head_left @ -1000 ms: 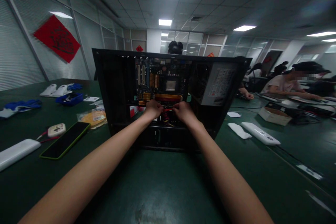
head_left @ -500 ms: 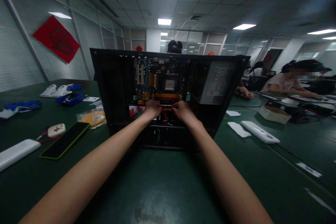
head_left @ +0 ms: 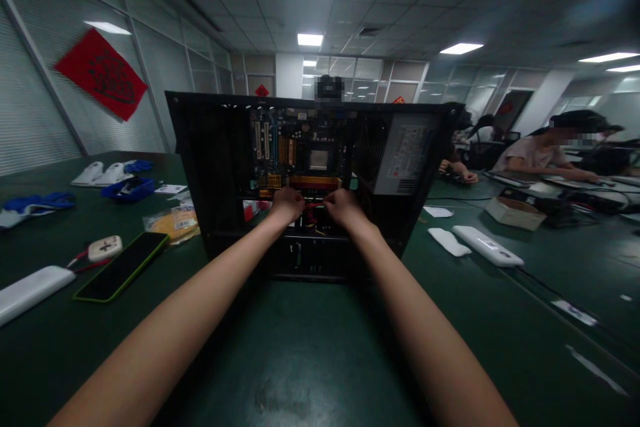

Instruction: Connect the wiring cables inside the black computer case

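Office room, green table (head_left: 300,333). Left of the fingers: phone (head_left: 123,267) and clear bag (head_left: 173,223) with yellow contents. Right: white paper (head_left: 449,241). Case walls flank the hands; a crossbar runs just below them. Red wires (head_left: 313,205), thin, lie between the fingertips; left hand (head_left: 289,205) and right hand (head_left: 345,207) each pinch them, fingers together. Open computer case (head_left: 325,259) holds circuit board (head_left: 295,153) above the fingers, silver power box (head_left: 405,157) up right. Blue tray (head_left: 117,195), far left: dark items, unclear.
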Tool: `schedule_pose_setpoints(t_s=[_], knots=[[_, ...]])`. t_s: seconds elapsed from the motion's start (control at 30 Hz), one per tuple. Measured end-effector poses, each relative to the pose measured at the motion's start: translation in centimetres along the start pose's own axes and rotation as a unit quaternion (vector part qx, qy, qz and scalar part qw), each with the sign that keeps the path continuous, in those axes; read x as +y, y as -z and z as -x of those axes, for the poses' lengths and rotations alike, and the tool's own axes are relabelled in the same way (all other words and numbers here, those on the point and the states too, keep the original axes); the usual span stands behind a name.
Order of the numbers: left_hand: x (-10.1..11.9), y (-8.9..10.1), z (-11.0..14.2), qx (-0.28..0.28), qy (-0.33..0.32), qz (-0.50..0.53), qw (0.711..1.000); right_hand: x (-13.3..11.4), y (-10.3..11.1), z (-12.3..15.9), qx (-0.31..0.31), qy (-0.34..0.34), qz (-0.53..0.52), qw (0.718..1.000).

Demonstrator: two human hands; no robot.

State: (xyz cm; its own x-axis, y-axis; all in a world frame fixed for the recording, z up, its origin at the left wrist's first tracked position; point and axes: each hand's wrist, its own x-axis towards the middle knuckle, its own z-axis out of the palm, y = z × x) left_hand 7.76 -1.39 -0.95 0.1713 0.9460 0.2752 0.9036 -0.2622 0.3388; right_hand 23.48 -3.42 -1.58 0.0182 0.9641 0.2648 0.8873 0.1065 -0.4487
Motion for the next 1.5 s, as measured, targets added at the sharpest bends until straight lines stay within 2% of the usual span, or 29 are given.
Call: schedule_pose_setpoints(t_s=[0.2, 0.33, 0.43, 0.5, 0.57, 0.7, 0.83, 1.0, 1.1, 1.37, 1.5], knots=[[0.0, 0.1, -0.1, -0.001, 0.027, 0.029, 0.999, -0.1, 0.1, -0.1, 0.009, -0.007, -0.003, 1.0], [-0.3, -0.3, 0.0, 0.01, 0.01, 0.024, 1.0, 0.1, -0.1, 0.0, 0.013, -0.009, -0.01, 1.0], [-0.3, -0.4, 0.9, 0.059, -0.035, 0.028, 0.997, 0.2, -0.1, 0.3, 0.034, 0.003, -0.01, 0.999], [-0.1, -0.4, 1.7, 0.097, -0.096, 0.028, 0.99, 0.3, -0.2, 0.5, 0.057, 0.012, -0.012, 0.998], [0.1, -0.2, 2.3, 0.109, -0.156, 0.011, 0.982, 0.3, -0.2, 0.7, 0.071, 0.022, -0.019, 0.997], [0.3, -0.2, 2.5, 0.076, -0.188, -0.02, 0.979, 0.1, -0.1, 0.8, 0.072, 0.034, -0.024, 0.997], [0.4, -0.2, 2.4, 0.078, -0.197, -0.045, 0.976, -0.2, 0.0, 1.0, 0.095, 0.042, -0.006, 0.995], [1.0, 0.5, 3.1, 0.059, -0.179, -0.079, 0.979, -0.7, 0.3, 1.7, 0.099, 0.066, -0.012, 0.993], [1.2, 0.7, 3.2, 0.069, -0.171, -0.093, 0.978, -0.8, 0.4, 2.0, 0.101, 0.071, -0.009, 0.992], [0.4, 0.1, 2.0, 0.064, -0.213, 0.001, 0.975, -0.6, 0.2, 1.8, 0.156, 0.102, -0.016, 0.982], [0.5, 0.3, 2.5, 0.052, -0.241, 0.033, 0.969, -0.7, 0.1, 1.5, 0.149, 0.133, -0.016, 0.98]])
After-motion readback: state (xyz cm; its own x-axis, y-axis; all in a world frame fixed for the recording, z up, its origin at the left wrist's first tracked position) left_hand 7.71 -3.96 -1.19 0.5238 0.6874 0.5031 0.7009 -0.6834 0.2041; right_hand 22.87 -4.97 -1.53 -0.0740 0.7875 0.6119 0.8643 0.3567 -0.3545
